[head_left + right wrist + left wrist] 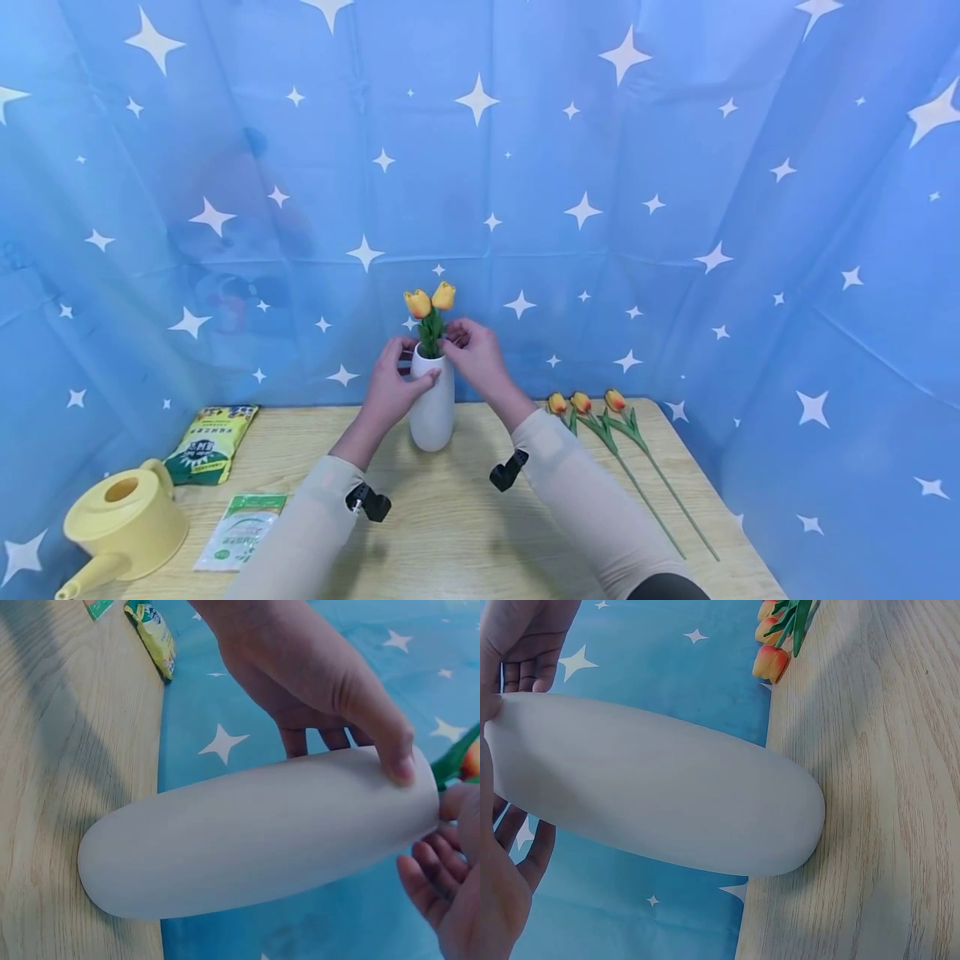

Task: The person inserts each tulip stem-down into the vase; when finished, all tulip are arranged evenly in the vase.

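Observation:
A tall white vase (pixel 432 412) stands upright near the back of the wooden table. Two yellow-orange tulips (pixel 443 295) with green leaves rise from its mouth. My left hand (pixel 393 387) grips the vase just below the rim, thumb on the near side and fingers around the back, also visible in the right wrist view. At the rim's right side, my right hand (pixel 480 354) pinches a tulip low down among the leaves, its other fingers loosely bent. The stems inside the vase are hidden.
Three more tulips (pixel 615 402) lie on the table (pixel 442 533) at right, partly behind my right sleeve. Leftward are a yellow watering can (pixel 131 525), a green-and-yellow packet (pixel 212 446) and a flat white-green packet (pixel 243 533). A blue starred curtain (pixel 480 192) hangs behind.

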Demonstrator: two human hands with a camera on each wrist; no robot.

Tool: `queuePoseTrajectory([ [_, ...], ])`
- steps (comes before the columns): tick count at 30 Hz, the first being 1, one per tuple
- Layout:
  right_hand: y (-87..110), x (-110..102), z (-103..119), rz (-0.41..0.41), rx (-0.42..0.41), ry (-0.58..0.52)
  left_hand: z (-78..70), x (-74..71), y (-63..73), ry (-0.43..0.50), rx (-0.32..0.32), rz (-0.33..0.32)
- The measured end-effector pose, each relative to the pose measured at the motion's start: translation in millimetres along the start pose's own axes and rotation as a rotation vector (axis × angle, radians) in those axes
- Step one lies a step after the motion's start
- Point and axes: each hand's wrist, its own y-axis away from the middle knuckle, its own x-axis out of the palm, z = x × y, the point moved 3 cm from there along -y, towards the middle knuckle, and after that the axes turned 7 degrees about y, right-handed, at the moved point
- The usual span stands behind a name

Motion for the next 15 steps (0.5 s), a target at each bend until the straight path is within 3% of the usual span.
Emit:
queuePoseTrajectory([
  [15,5.7,-1.3,-2.4,0.001,0.016,-0.029,0.1,-0.5,0.6,0.002,-0.006,0.003],
])
